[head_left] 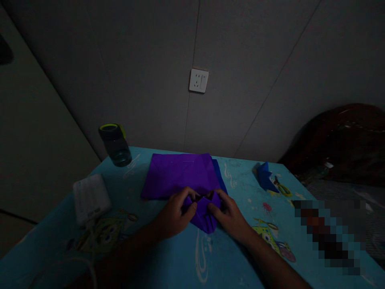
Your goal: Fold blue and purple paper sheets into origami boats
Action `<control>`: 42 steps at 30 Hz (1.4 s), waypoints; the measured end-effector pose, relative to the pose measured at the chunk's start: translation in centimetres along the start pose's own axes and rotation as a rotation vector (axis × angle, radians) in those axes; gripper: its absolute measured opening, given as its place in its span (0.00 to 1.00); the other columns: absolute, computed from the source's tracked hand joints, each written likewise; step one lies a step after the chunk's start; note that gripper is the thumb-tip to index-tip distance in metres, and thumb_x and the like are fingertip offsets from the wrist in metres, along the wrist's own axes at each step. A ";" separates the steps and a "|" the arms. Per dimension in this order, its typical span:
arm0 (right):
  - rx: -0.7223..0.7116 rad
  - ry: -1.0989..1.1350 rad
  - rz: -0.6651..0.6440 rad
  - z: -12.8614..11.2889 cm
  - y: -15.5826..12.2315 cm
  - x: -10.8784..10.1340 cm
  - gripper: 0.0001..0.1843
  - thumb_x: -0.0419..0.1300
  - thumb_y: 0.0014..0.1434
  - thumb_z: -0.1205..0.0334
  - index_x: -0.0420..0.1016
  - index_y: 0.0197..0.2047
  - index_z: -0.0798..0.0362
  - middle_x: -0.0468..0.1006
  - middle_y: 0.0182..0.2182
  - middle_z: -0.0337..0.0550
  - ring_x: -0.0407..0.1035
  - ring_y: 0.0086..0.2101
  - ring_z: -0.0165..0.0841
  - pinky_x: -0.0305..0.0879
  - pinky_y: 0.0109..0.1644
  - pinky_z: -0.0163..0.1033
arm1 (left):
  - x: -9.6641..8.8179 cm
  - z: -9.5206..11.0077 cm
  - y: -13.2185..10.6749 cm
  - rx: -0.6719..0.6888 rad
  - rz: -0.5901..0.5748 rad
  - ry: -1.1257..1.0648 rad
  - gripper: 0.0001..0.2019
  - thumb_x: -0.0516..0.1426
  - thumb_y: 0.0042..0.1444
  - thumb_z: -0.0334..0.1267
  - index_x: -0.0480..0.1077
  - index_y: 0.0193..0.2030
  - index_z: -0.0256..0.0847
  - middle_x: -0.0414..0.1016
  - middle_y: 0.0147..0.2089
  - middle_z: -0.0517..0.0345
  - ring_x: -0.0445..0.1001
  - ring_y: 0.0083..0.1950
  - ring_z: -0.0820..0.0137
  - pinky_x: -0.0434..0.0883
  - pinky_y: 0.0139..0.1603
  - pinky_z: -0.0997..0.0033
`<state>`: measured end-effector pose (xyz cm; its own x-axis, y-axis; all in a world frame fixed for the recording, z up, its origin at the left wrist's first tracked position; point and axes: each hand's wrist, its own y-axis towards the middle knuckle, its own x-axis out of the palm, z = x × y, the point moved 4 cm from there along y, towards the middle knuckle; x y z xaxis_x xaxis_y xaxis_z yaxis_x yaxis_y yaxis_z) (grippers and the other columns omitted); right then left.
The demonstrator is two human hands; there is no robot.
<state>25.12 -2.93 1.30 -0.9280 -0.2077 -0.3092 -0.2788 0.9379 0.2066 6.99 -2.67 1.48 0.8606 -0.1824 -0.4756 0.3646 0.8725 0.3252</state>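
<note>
A small folded purple paper piece (203,214) lies on the light-blue cartoon-print table (186,257). My left hand (174,214) pinches its left side, thumb and fingers closed on the paper. My right hand (230,214) pinches its right side the same way. Just behind both hands lies a stack of flat purple paper sheets (180,172), with a blue sheet (219,176) showing under its right edge.
A dark jar with a yellow-green lid (115,145) stands at the table's back left. A white box-like device (90,198) lies at the left. A folded blue paper figure (266,176) sits at the back right. A wall socket (198,80) is on the wall behind.
</note>
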 end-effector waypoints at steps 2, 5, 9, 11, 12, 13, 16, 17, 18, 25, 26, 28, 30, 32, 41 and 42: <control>0.025 0.109 0.113 0.4 0.2 -0.6 0.11 0.60 0.60 0.54 0.71 0.43 0.51 0.76 0.37 0.39 0.71 0.38 0.34 0.68 0.43 0.37 | -0.2 -0.2 0.1 -0.037 0.022 -0.091 0.03 0.52 0.61 0.35 0.63 0.42 0.44 0.76 0.49 0.52 0.74 0.52 0.65 0.67 0.53 0.66; 0.055 0.230 0.279 0.9 0.5 -1.6 0.13 0.61 0.60 0.51 0.69 0.43 0.50 0.77 0.40 0.41 0.71 0.41 0.35 0.68 0.47 0.38 | -0.3 -0.5 0.3 -0.101 0.028 -0.258 0.02 0.51 0.62 0.36 0.63 0.41 0.44 0.72 0.58 0.49 0.73 0.56 0.64 0.66 0.56 0.63; 0.065 0.326 0.386 1.3 0.5 -2.2 0.15 0.61 0.61 0.49 0.68 0.45 0.48 0.78 0.42 0.42 0.73 0.42 0.35 0.70 0.46 0.39 | -0.7 -0.6 0.5 -0.149 0.045 -0.303 0.06 0.53 0.62 0.39 0.69 0.42 0.42 0.69 0.62 0.50 0.65 0.64 0.62 0.59 0.64 0.60; 0.046 0.361 0.418 1.5 0.4 -2.3 0.14 0.60 0.61 0.49 0.67 0.46 0.47 0.78 0.41 0.41 0.73 0.39 0.34 0.70 0.43 0.37 | -0.7 -0.8 0.7 -0.173 0.019 -0.318 0.09 0.53 0.62 0.40 0.72 0.41 0.41 0.74 0.58 0.50 0.68 0.62 0.61 0.61 0.63 0.60; 0.036 0.365 0.438 1.5 0.4 -2.4 0.15 0.61 0.61 0.50 0.66 0.46 0.47 0.78 0.40 0.40 0.74 0.36 0.32 0.71 0.40 0.36 | -0.6 -0.9 0.7 -0.184 -0.003 -0.328 0.11 0.52 0.62 0.41 0.74 0.41 0.41 0.77 0.55 0.50 0.71 0.59 0.61 0.63 0.61 0.60; 0.029 0.360 0.456 1.5 0.3 -2.5 0.15 0.61 0.61 0.50 0.66 0.46 0.47 0.78 0.38 0.39 0.73 0.32 0.30 0.70 0.35 0.34 | -0.5 -0.9 0.7 -0.188 -0.027 -0.334 0.12 0.52 0.62 0.41 0.75 0.42 0.40 0.79 0.51 0.50 0.73 0.56 0.61 0.65 0.59 0.61; 0.029 0.355 0.503 1.1 0.1 -2.8 0.16 0.62 0.59 0.49 0.65 0.45 0.48 0.78 0.33 0.36 0.66 0.20 0.25 0.64 0.22 0.30 | -0.1 -0.7 0.6 -0.175 -0.103 -0.324 0.14 0.53 0.61 0.41 0.77 0.44 0.39 0.80 0.48 0.50 0.76 0.52 0.62 0.69 0.55 0.63; 0.036 0.360 0.515 0.9 0.0 -2.9 0.17 0.62 0.58 0.48 0.65 0.45 0.48 0.78 0.32 0.36 0.65 0.18 0.25 0.61 0.19 0.30 | 0.1 -0.6 0.5 -0.163 -0.142 -0.313 0.14 0.54 0.60 0.41 0.78 0.45 0.39 0.80 0.50 0.50 0.76 0.52 0.62 0.69 0.55 0.64; 0.044 0.364 0.525 0.7 0.0 -3.0 0.18 0.63 0.58 0.47 0.65 0.45 0.48 0.79 0.32 0.37 0.65 0.18 0.25 0.60 0.18 0.30 | 0.3 -0.4 0.3 -0.148 -0.185 -0.299 0.14 0.55 0.60 0.41 0.78 0.47 0.39 0.79 0.51 0.50 0.76 0.53 0.62 0.70 0.54 0.64; 0.049 0.272 0.490 0.7 -0.6 -2.0 0.18 0.63 0.58 0.50 0.66 0.45 0.49 0.80 0.35 0.41 0.74 0.30 0.34 0.69 0.30 0.36 | 0.9 0.0 -0.7 -0.084 -0.300 -0.200 0.22 0.63 0.52 0.47 0.75 0.52 0.41 0.76 0.55 0.49 0.73 0.56 0.57 0.68 0.56 0.62; 0.041 0.254 0.485 0.8 -0.7 -1.8 0.17 0.63 0.58 0.50 0.66 0.45 0.49 0.80 0.35 0.42 0.75 0.32 0.36 0.70 0.32 0.36 | 1.1 0.0 -0.7 -0.082 -0.309 -0.194 0.23 0.64 0.49 0.47 0.75 0.51 0.41 0.76 0.55 0.50 0.73 0.55 0.57 0.68 0.56 0.62; 0.024 0.221 0.469 1.0 -0.8 -1.3 0.16 0.62 0.58 0.51 0.66 0.45 0.49 0.80 0.36 0.43 0.75 0.36 0.37 0.71 0.36 0.38 | 1.4 0.2 -0.5 -0.086 -0.307 -0.186 0.23 0.67 0.47 0.46 0.76 0.49 0.40 0.77 0.52 0.51 0.74 0.52 0.58 0.69 0.53 0.64; 0.006 0.205 0.451 0.9 -0.9 -1.0 0.17 0.62 0.59 0.51 0.66 0.46 0.50 0.80 0.38 0.44 0.75 0.37 0.37 0.70 0.36 0.38 | 1.7 0.3 -0.3 -0.116 -0.268 -0.187 0.19 0.66 0.49 0.43 0.75 0.47 0.40 0.78 0.47 0.53 0.76 0.47 0.61 0.70 0.49 0.66; 0.003 0.209 0.428 0.8 -0.7 -0.8 0.17 0.62 0.58 0.51 0.66 0.47 0.50 0.79 0.35 0.41 0.73 0.32 0.34 0.68 0.31 0.35 | 1.8 0.1 -0.2 -0.168 -0.199 -0.222 0.15 0.63 0.52 0.40 0.74 0.47 0.41 0.79 0.42 0.56 0.76 0.43 0.65 0.70 0.45 0.67; 0.139 0.270 0.228 0.5 -0.1 0.0 0.18 0.64 0.56 0.49 0.69 0.27 0.54 0.72 0.18 0.35 0.65 0.21 0.28 0.62 0.26 0.33 | 1.7 -1.0 -0.2 -0.354 -0.112 -0.558 0.22 0.63 0.53 0.41 0.65 0.53 0.41 0.76 0.34 0.59 0.76 0.35 0.68 0.70 0.35 0.71; 0.138 0.286 0.234 0.5 -0.2 0.0 0.18 0.64 0.56 0.48 0.69 0.27 0.54 0.72 0.18 0.35 0.65 0.20 0.28 0.61 0.26 0.33 | 1.9 -0.7 -0.2 -0.378 -0.155 -0.601 0.20 0.63 0.52 0.43 0.67 0.51 0.41 0.77 0.36 0.57 0.77 0.36 0.67 0.71 0.37 0.69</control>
<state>25.26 -2.94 0.78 -0.9994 -0.0346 0.0070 -0.0336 0.9935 0.1085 8.27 -2.87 -0.09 0.8955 -0.4389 0.0735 0.4435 0.8938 -0.0660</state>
